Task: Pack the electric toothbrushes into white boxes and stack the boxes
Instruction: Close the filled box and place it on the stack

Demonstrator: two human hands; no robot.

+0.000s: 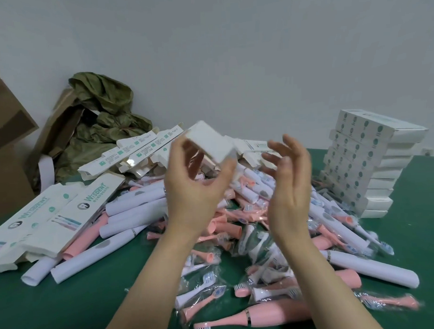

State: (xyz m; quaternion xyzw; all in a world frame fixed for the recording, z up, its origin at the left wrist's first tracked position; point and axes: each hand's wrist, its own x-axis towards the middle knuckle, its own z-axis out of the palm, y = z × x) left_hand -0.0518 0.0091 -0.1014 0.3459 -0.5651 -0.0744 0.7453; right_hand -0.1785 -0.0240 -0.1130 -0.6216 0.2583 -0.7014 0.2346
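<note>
Head: left fingers (178, 151) round white box (210, 141)

Holds both bare forearms up from the lower edge, side by side and apart, wrists nearly level. Grips the near end of a white box (211, 143) with the left hand (194, 189), thumb under one side and curled fingers round the other. Shows the right hand (289, 186) near the left at the same height, palm turned toward it, fingers loosely spread, slightly bent, free in the air.
</note>
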